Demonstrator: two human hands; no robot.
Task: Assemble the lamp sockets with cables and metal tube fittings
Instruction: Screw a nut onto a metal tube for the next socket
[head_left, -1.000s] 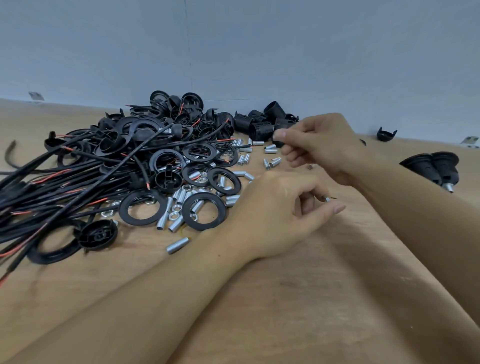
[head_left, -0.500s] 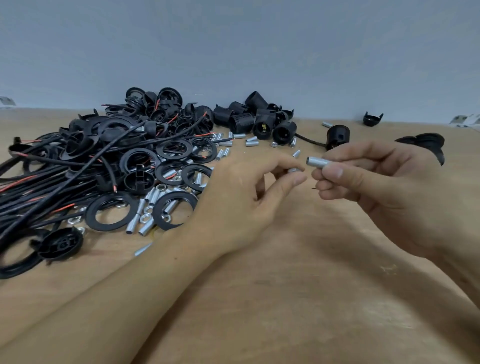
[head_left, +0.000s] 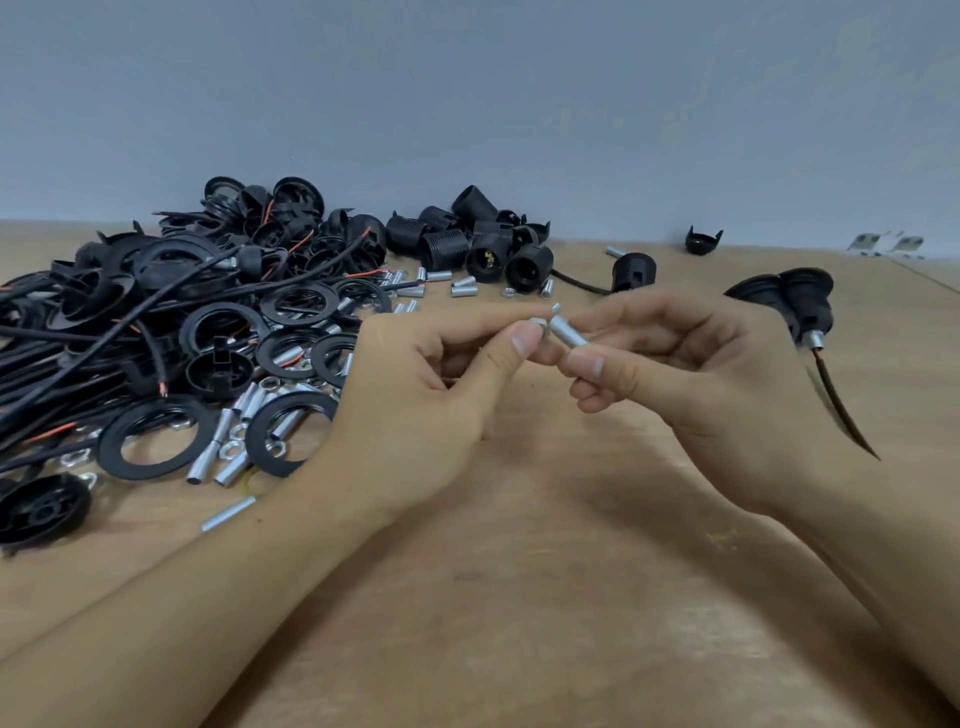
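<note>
Both forearms are bare, and the hands (head_left: 415, 395) wear no gloves, rings or watch.

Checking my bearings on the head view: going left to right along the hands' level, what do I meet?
Cable bundle → black rings → left hand → nut → metal tube → right hand → finished socket.

No legible text, label, brand, number or sign found anywhere; yellowish marking inside one black lamp socket (head_left: 488, 258) too blurred to be read.
</note>
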